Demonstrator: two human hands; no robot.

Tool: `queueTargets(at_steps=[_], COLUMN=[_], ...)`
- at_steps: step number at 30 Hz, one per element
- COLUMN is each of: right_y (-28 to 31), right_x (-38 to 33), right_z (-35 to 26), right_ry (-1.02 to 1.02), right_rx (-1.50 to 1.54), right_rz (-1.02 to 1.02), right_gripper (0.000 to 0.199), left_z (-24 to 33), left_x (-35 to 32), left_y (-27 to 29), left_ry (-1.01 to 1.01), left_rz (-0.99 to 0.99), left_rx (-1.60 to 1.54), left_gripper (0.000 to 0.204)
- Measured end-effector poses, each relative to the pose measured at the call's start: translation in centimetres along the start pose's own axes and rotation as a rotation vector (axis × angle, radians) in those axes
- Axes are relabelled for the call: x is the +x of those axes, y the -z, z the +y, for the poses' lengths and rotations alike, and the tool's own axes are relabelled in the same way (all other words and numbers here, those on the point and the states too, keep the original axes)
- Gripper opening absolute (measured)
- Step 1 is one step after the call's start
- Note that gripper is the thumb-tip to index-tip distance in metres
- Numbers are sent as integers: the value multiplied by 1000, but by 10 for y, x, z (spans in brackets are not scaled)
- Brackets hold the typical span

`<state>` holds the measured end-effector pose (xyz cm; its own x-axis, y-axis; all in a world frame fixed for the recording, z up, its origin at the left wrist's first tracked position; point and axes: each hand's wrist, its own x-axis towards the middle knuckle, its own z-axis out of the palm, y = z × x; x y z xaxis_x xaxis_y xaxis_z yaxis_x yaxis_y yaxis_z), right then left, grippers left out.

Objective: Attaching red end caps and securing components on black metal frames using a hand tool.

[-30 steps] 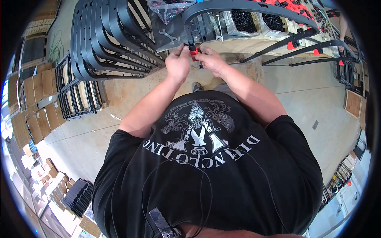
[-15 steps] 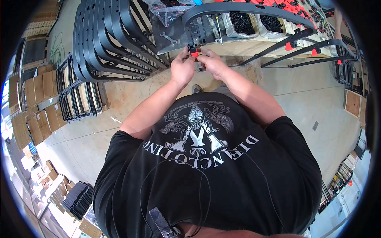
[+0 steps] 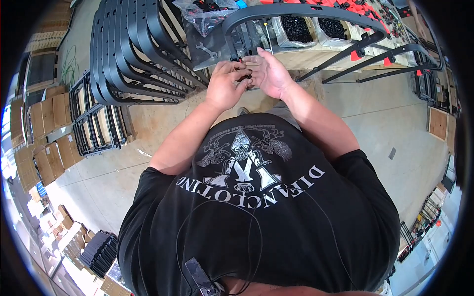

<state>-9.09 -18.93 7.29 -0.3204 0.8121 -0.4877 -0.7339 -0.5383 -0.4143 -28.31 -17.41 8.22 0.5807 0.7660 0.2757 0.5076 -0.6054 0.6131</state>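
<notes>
My two hands meet in front of a workbench at the top of the view. My left hand (image 3: 224,85) has its fingers curled and pinches a small dark part (image 3: 245,77). My right hand (image 3: 270,74) presses against it from the right, palm turned toward the left hand and fingers stretched up, and backs the same part. Just above the fingertips, a curved black metal frame (image 3: 296,11) arches over the bench. The part is too small to identify.
A wrench (image 3: 207,50) lies on a grey sheet beside a clear plastic bag (image 3: 203,14). Bins of black fasteners (image 3: 296,28) and red pieces (image 3: 345,7) sit on the bench. Stacked black frames (image 3: 129,49) stand to the left, with cardboard boxes (image 3: 32,123) beyond.
Both hands have shifted slightly and stay together at the bench. The red bit seen between the fingers earlier no longer shows; a dark part is there now.
</notes>
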Motion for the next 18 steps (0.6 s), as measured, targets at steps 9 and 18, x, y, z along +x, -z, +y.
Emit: queueTargets(at_steps=[9, 18], right_y=[27, 31], right_x=[3, 10], right_z=[10, 2], right_ry=[74, -72], right_rx=[-412, -240], right_rz=[-16, -187], right_gripper=[27, 23], left_z=[-3, -6], left_x=[4, 8], left_y=[-3, -5], left_ry=[120, 124], left_rz=[141, 209], left_rx=[-71, -181], left_gripper=[22, 27])
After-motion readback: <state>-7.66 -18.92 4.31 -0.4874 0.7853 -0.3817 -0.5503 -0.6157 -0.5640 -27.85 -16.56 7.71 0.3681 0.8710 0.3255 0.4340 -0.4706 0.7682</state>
